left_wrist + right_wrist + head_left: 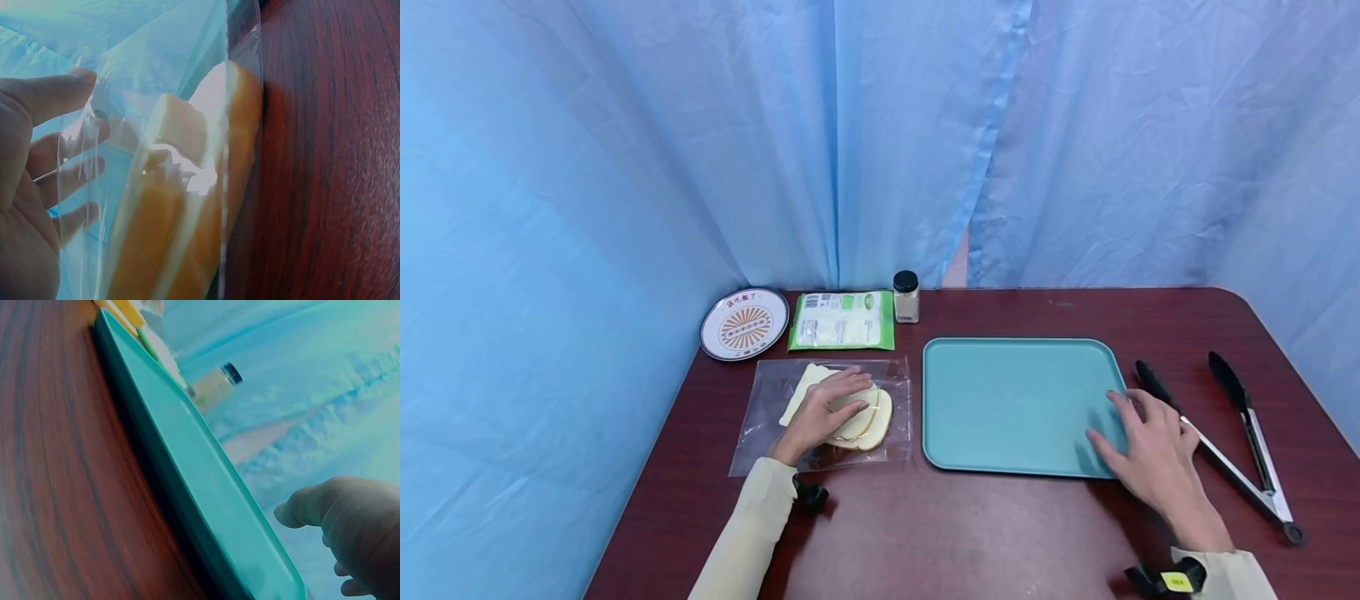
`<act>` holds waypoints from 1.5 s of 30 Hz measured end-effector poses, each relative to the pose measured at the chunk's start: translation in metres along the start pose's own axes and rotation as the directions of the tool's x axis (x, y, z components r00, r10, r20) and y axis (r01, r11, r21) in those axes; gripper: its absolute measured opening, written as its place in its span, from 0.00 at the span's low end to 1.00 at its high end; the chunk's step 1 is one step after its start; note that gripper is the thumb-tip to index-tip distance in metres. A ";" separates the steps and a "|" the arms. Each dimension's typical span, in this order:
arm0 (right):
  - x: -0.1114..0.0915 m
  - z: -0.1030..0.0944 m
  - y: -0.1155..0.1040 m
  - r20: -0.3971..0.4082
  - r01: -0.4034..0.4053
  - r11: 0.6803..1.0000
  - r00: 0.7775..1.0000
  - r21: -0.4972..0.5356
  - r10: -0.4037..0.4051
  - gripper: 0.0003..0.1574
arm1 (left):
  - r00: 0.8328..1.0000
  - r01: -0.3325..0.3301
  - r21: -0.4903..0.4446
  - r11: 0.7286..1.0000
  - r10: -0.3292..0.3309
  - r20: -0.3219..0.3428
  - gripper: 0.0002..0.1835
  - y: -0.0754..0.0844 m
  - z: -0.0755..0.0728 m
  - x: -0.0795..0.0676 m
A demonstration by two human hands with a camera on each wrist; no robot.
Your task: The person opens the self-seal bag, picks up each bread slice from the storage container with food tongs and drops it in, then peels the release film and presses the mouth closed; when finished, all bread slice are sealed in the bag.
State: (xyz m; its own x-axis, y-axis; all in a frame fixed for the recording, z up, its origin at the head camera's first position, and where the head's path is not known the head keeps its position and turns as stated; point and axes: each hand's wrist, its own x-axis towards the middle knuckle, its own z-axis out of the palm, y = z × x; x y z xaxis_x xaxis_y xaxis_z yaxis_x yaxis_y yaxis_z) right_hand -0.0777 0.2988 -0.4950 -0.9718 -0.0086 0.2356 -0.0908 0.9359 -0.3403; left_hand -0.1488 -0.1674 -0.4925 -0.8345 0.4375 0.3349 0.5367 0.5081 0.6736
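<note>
Slices of bread lie inside a clear plastic bag on the left half of the table. Over the bag my left hand hovers with fingers spread, overlapping the bread in the head view. In the left wrist view, the thumb stands apart from the fingers, which show through the clear plastic beside the bread. A turquoise rectangular tray lies flat right of the bag. My right hand holds nothing; its loosely bent fingers are over the tray's right edge, the thumb apart from them.
Open tongs with black tips lie right of the tray, close to my right hand. Behind the bag are a patterned plate, a green-and-white packet and a black-lidded jar. A blue curtain borders the table's back.
</note>
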 end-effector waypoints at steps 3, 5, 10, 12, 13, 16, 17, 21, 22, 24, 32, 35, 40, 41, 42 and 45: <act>0.002 0.003 -0.011 -0.012 0.042 0.999 0.999 0.004 -0.042 0.39 | 1.000 -0.011 0.001 1.000 0.011 -0.009 0.20 0.001 -0.001 0.000; 0.003 0.006 -0.019 -0.024 0.074 0.997 0.997 0.001 -0.074 0.39 | 1.000 -0.021 0.007 1.000 0.021 -0.019 0.19 0.001 -0.001 0.001; 0.004 0.013 -0.045 -0.044 0.166 0.986 0.985 0.004 -0.166 0.39 | 0.999 -0.038 0.012 0.999 0.039 -0.036 0.19 0.003 -0.002 0.001; 0.003 0.017 -0.057 -0.043 0.203 0.979 0.978 0.012 -0.203 0.39 | 0.999 -0.028 0.002 1.000 0.028 -0.035 0.20 0.004 -0.004 0.001; 0.003 0.019 -0.063 -0.044 0.223 0.975 0.974 0.017 -0.222 0.38 | 0.999 -0.021 -0.003 1.000 0.021 -0.034 0.20 0.004 -0.005 0.001; 0.003 0.026 -0.080 -0.042 0.278 0.960 0.960 0.020 -0.277 0.37 | 1.000 0.004 -0.011 1.000 -0.005 -0.030 0.20 0.005 -0.007 0.001; 0.003 0.028 -0.086 -0.043 0.298 0.954 0.954 0.019 -0.297 0.37 | 1.000 0.009 -0.009 1.000 -0.010 -0.029 0.20 0.005 -0.008 0.001; 0.003 0.036 -0.107 -0.047 0.378 0.926 0.925 0.009 -0.377 0.37 | 1.000 0.017 0.008 1.000 -0.017 -0.025 0.20 0.006 -0.011 0.001; 0.002 0.038 -0.113 -0.049 0.396 0.918 0.917 0.008 -0.396 0.37 | 1.000 0.018 0.009 1.000 -0.017 -0.024 0.20 0.006 -0.011 0.001; 0.001 0.040 -0.123 -0.048 0.428 0.904 0.903 0.011 -0.427 0.37 | 1.000 0.013 0.019 1.000 -0.012 -0.024 0.20 0.006 -0.011 0.001; -0.008 0.051 -0.164 -0.060 0.565 0.824 0.824 0.046 -0.563 0.37 | 1.000 0.020 0.050 0.999 -0.020 0.011 0.21 0.006 -0.011 0.004; -0.012 0.054 -0.178 -0.084 0.653 0.755 0.757 0.065 -0.648 0.37 | 0.999 0.022 0.060 0.998 -0.024 0.028 0.21 0.007 -0.012 0.005; -0.021 0.060 -0.199 -0.039 0.764 0.637 0.643 0.103 -0.765 0.38 | 0.997 0.035 0.064 0.997 -0.039 0.062 0.21 0.008 -0.011 0.007; -0.023 0.062 -0.203 -0.012 0.773 0.625 0.630 0.110 -0.776 0.37 | 0.996 0.039 0.072 0.997 -0.045 0.074 0.22 0.008 -0.011 0.007; -0.024 0.063 -0.206 0.021 0.779 0.617 0.619 0.108 -0.785 0.37 | 0.995 0.045 0.080 0.996 -0.052 0.089 0.23 0.008 -0.010 0.008; -0.028 0.067 -0.212 0.114 0.784 0.614 0.604 0.092 -0.789 0.38 | 0.989 0.052 0.124 0.991 -0.068 0.131 0.26 0.008 -0.006 0.010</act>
State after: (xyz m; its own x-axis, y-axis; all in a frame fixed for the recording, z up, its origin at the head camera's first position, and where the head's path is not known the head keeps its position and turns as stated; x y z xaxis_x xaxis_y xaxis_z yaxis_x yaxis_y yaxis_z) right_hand -0.0461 0.0773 -0.4909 -0.5400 -0.7837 0.3069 -0.8379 0.5352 -0.1076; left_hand -0.1535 -0.1640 -0.4801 -0.8455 0.4956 0.1989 0.5042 0.6181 0.6031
